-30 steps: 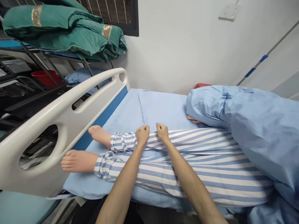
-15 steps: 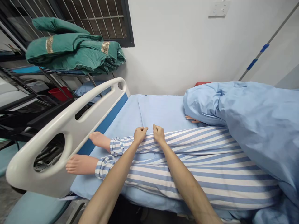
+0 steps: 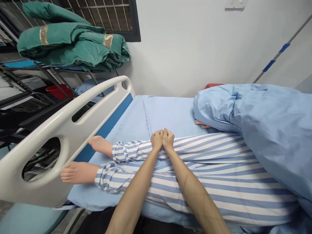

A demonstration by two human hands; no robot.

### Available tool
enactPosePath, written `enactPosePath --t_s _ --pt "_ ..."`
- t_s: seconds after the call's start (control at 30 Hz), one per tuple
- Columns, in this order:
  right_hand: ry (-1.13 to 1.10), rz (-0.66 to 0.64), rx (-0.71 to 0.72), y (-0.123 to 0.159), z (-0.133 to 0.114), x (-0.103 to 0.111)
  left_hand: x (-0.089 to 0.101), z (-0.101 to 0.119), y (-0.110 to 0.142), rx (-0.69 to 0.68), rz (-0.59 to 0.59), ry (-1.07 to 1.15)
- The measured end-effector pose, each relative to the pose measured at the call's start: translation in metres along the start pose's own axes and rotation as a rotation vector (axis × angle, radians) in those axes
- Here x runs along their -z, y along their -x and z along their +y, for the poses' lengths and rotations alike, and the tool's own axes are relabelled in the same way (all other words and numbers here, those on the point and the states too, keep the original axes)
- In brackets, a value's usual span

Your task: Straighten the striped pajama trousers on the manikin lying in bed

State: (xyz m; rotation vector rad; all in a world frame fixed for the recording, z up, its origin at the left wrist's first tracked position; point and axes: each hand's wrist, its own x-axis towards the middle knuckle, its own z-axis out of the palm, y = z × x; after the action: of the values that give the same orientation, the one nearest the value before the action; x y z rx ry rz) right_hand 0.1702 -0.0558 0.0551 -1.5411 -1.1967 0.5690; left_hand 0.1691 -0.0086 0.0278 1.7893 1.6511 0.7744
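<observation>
A figure in blue-and-white striped trousers (image 3: pixel 207 169) lies on a bed with a light blue sheet (image 3: pixel 168 112). Its bare feet (image 3: pixel 78 171) point toward the white footboard (image 3: pixel 60 130). My left hand (image 3: pixel 156 140) and my right hand (image 3: pixel 168 139) are both fisted, side by side and touching, gripping the striped cloth on the far leg near the knee. A light blue quilt (image 3: pixel 263 130) is bunched over the figure's upper body, with a hand (image 3: pixel 202 124) showing at its edge.
Folded green blankets (image 3: pixel 73 42) lie on a metal rack at the left, over a red basin (image 3: pixel 58 91). A white wall runs behind the bed, with a barred window (image 3: pixel 109 13) and a socket (image 3: pixel 235 4).
My two fists have come together until they touch, shifted slightly right along the leg. The trouser cloth has pulled a little toward the ankles.
</observation>
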Motion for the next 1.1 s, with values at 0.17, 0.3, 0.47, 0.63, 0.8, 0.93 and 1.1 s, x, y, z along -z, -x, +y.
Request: enactPosePath --t_s 0.17,0.3,0.47,0.63,0.8,0.93,1.1 --pt "-0.012 -0.164 0.162 0.071 -0.121 -0.119 0.003 -0.001 0.005 0.001 -0.021 -0.15" --pt "0.092 -0.205 0.238 0.071 -0.131 -0.107 0.005 0.0 0.005 -0.012 -0.015 -0.176" --pt "0.204 0.017 0.123 -0.017 -0.042 0.05 0.002 -0.002 0.005 -0.027 -0.004 -0.152" --pt "0.135 0.138 0.245 -0.069 -0.011 0.097 0.001 -0.002 0.004 -0.001 0.007 -0.115" --pt "0.174 0.102 0.189 -0.061 0.028 0.091 0.003 -0.002 0.005 -0.006 0.018 -0.09" --pt "0.259 0.022 0.111 -0.049 0.078 0.09 0.002 -0.001 0.006 -0.007 0.026 -0.095" --pt "0.207 0.038 0.093 -0.053 0.092 0.085 0.0 0.0 0.006 -0.02 0.021 -0.139"
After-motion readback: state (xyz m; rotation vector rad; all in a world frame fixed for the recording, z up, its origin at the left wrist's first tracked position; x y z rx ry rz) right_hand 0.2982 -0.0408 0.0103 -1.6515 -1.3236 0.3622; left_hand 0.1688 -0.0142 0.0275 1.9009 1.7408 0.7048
